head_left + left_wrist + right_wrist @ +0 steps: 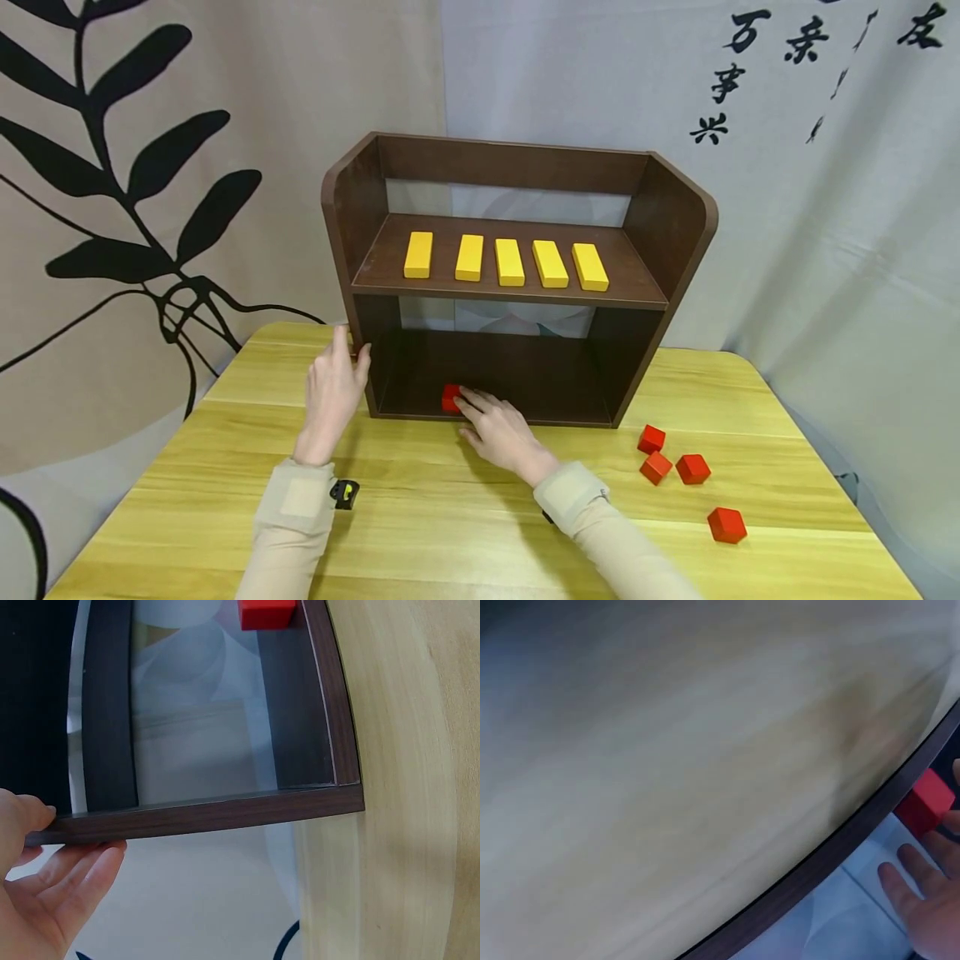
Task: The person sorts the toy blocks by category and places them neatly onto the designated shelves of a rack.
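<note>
A dark brown two-tier wooden shelf [517,154] stands on the table. My left hand [333,383] holds the front edge of its left side panel [210,816], thumb on the inner face and fingers outside. On the bottom tier, near the front edge and left of the middle, sits a red cube [451,398]. The right hand [498,429] reaches in from the front with its fingers mostly straight, fingertips at the cube's right side. In the right wrist view the cube [928,801] shows beside those outstretched fingers. Several yellow rectangular blocks [509,262] lie in a row on the upper tier.
Several loose red cubes lie on the wooden table [420,533] right of the shelf; the nearest cube [727,526] is apart from the others. Behind the shelf hangs a pale curtain [315,75] with black leaf prints and written characters.
</note>
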A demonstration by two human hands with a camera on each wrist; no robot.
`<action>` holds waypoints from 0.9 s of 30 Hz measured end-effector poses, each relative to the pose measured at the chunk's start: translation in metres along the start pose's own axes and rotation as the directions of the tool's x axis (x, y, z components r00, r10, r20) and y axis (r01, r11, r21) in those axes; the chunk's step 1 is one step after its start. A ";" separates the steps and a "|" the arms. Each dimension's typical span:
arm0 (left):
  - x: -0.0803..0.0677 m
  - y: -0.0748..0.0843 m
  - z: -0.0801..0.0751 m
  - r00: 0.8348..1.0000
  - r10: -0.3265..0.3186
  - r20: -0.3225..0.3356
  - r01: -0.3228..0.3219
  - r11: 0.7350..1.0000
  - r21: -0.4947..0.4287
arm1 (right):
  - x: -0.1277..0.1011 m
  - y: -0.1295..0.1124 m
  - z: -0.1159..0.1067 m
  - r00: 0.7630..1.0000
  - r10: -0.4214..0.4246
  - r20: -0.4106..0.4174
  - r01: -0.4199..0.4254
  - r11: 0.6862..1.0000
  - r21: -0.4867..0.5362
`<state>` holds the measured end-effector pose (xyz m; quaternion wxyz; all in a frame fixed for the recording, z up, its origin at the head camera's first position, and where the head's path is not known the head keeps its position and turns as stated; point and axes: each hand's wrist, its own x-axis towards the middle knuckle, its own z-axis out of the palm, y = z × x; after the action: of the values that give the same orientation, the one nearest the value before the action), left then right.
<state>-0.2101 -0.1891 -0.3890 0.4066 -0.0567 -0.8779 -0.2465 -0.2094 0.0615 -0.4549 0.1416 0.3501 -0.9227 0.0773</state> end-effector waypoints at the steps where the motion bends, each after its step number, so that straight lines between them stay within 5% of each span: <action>1: 0.000 0.000 0.000 1.000 0.000 0.000 0.000 1.000 0.000 | 0.001 -0.003 0.001 1.000 0.010 0.007 -0.010 1.000 -0.007; 18: 0.000 -0.001 0.001 1.000 -0.013 0.001 0.013 1.000 -0.001 | 0.024 -0.024 0.007 0.987 0.068 0.145 -0.068 0.998 -0.008; 27: 0.000 -0.001 0.001 1.000 0.021 -0.007 -0.021 1.000 0.010 | 0.024 -0.022 0.008 0.986 0.059 0.154 -0.064 0.998 0.029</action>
<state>-0.2115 -0.1892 -0.3898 0.4124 -0.0631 -0.8770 -0.2382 -0.2131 0.0280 -0.4536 0.0620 0.3287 -0.9398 0.0700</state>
